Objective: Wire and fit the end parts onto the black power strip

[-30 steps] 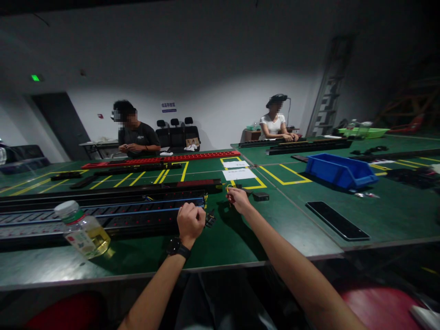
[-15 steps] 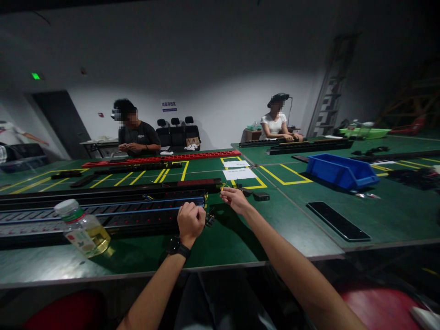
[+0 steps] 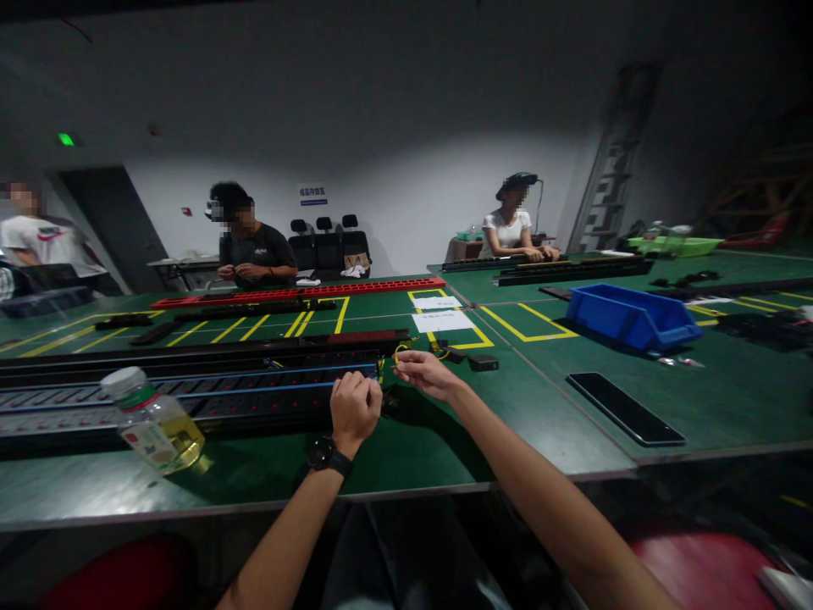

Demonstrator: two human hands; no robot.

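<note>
My right hand (image 3: pixel 422 374) pinches a thin yellow wire (image 3: pixel 400 349), which curves up in a loop above the fingertips. Just left of it, my left hand (image 3: pixel 356 410) is closed at the right end of a long black rail assembly (image 3: pixel 254 405) lined with blue strips and small red dots. The back of that hand faces me, so whatever its fingers grip is hidden. Small dark parts (image 3: pixel 395 402) lie between the two hands, too dim to name. Beyond my right hand sits a small black box (image 3: pixel 483 363) on the green table (image 3: pixel 508 424).
A bottle of yellow liquid (image 3: pixel 158 428) stands at the left, in front of the rail. To the right are a black phone (image 3: pixel 623 408) and a blue bin (image 3: pixel 632 318). Paper sheets (image 3: pixel 443 321) and a red rail (image 3: pixel 298 294) lie farther back. Two co-workers sit across the table.
My right hand has shifted slightly left and down, toward my left hand, and more of the yellow wire shows as a loop. At far left, a person has come further into view.
</note>
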